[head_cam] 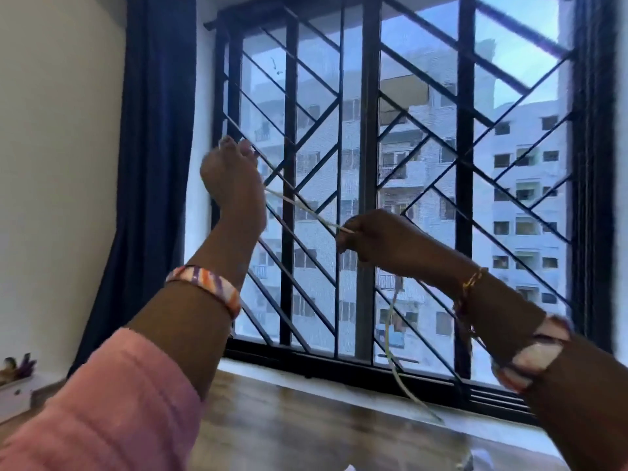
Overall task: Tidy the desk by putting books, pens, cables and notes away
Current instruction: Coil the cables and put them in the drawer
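Head view, near to far: pink sleeve (pixel 102 402) covered the left forearm at bottom left, with a striped bangle (pixel 204 287) above it on the wrist. On the right forearm sat a white-and-pink bangle (pixel 530 355) and a thin thread bracelet (pixel 470 283). Both arms were raised in front of the window. Left hand (pixel 231 175) was up high, fingers (pixel 238 146) curled together at the top, pinching one end of a thin pale cable (pixel 299 209); the exact grip was blurred. The cable ran taut, down and right, to the right hand (pixel 377 239), whose fingers were closed round it. From the right hand the rest of the cable hung down in a loose curve and trailed toward the worktop (pixel 306 419), its end near the window sill; whether it touched the surface could not be told. Wood-grain worktop lay below the arms, reflecting window light. At far left a small white box (pixel 15 392) with something colourful on top, too small to identify. Behind: dark blue curtain (pixel 149 164) left of the window, black window grille (pixel 370 164) with diagonal bars, and an apartment block (pixel 523 198) outside.
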Motion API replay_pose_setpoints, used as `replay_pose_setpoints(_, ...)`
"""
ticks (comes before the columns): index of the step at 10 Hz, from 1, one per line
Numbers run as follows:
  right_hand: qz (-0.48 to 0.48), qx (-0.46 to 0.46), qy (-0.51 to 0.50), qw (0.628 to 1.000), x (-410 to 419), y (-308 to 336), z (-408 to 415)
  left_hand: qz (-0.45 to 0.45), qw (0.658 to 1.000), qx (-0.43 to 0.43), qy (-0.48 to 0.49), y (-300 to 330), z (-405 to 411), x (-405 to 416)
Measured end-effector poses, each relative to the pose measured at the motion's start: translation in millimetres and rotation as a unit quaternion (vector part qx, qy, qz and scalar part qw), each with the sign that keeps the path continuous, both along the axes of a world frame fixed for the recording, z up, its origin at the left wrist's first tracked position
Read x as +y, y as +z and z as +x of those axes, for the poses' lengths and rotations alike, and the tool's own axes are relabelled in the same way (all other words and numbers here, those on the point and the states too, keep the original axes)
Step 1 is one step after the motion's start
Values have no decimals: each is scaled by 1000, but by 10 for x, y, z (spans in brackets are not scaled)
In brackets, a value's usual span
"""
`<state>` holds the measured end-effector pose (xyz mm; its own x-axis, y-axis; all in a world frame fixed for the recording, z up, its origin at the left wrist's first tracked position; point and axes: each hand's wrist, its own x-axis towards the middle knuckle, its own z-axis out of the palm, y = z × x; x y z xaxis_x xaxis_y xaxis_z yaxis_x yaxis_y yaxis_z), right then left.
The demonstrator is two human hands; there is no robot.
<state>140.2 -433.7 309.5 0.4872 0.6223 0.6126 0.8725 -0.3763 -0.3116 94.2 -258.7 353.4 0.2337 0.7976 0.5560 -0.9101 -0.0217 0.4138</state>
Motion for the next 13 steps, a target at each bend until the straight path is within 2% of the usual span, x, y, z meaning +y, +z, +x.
replay_pose_setpoints(1,57,-89,9,994,-123,20,-79,372,778,144,485,-293,-41,94)
replay_pose_setpoints(2,137,-149,22,979,-184,48,-111,554,625,266,481,-528,-409,-28)
replay_pose_setpoints(3,173,-114,67,976,-119,-7,-181,530,727,389,197,-620,-858,-133)
replay_pose_setpoints(4,180,-16,136,974,119,-98,-430,376,851,360,-66,-657,-1396,-241)
replay_pose_setpoints(5,137,102,170,970,459,-191,-752,266,897,275,-220,-636,-1818,-214)
replay_pose_setpoints(6,55,206,240,947,750,-268,-1083,70,938,152,-302,-508,-2071,-8)
replay_pose_setpoints(7,-22,183,279,942,915,-298,-1256,-117,966,64,-221,-409,-2150,353)
replay_pose_setpoints(8,-59,127,280,950,1051,-307,-1252,-214,970,-80,-85,-430,-2188,823)
replay_pose_setpoints(9,-65,79,293,951,1307,-305,-1177,-143,973,43,175,-569,-2137,1272)
replay_pose_setpoints(10,-52,-21,281,958,1618,-269,-1078,194,688,316,624,-739,-2033,1659)
replay_pose_setpoints(11,25,-85,252,964,1826,-163,-879,504,425,353,664,-800,-2017,1895)
replay_pose_setpoints(12,107,-127,207,964,2005,-51,-557,557,447,426,556,-777,-1941,1798)
replay_pose_setpoints(13,138,-112,177,968,2168,-19,-324,481,696,478,238,-684,-1892,1529)
